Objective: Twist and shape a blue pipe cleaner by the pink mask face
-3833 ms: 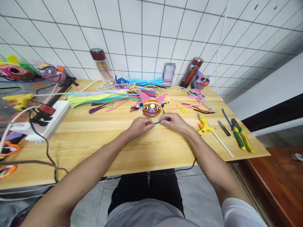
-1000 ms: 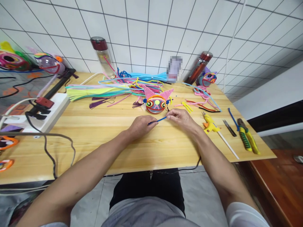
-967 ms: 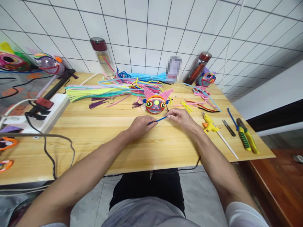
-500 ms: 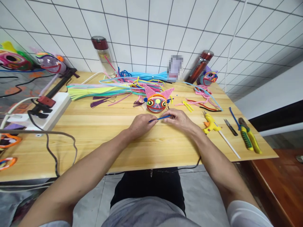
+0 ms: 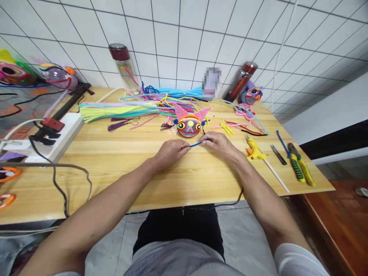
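Near edge of the wooden table: bare wood before the seated person's dark trousers. Left hand and right hand sit a little farther in, mid-table, apart from each other. Each pinches a thin blue strip by fingertips; it bridges the gap between them, slightly higher at the right. Ends mostly hidden in the fingers.

Near right, side by side: yellow glue gun with a white stick trailing nearward, small snips, green-and-yellow pliers. Left: white power strip with plugs and cables.

Just beyond the hands: a round face ornament, pink ears, yellow-ringed eyes, facing near. Right of it, short yellow pieces.

Farther, left of centre: a heap of coloured strips. At the far side, red-lidded bottle left, reddish bottle right, against the tiled wall.
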### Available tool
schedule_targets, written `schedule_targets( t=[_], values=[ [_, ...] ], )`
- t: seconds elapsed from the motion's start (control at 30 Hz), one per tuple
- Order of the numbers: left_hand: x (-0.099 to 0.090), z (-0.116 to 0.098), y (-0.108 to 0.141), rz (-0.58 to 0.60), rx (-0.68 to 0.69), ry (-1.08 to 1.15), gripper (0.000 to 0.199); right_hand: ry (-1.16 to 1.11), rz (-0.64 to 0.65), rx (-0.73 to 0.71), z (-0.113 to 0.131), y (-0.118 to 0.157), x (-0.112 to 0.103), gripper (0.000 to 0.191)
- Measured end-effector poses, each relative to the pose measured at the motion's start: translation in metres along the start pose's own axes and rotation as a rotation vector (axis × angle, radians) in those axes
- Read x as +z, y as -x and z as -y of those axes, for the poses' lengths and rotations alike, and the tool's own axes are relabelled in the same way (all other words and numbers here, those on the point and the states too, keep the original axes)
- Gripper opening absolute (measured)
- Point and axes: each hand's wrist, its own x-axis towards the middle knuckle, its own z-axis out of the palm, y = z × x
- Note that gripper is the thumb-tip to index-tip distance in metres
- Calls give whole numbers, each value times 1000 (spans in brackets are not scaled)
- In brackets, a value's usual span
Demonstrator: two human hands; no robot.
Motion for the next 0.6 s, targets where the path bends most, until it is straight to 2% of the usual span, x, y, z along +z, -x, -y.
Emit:
schedule_targets(
  t=[0.3, 0.6],
  values=[
    [3, 3, 0, -44, 8, 20, 24, -41, 17, -27, 2, 1, 5, 15],
    [5, 2, 0, -105, 16, 85, 23, -62, 27, -42, 8, 0, 21, 13]
  ],
)
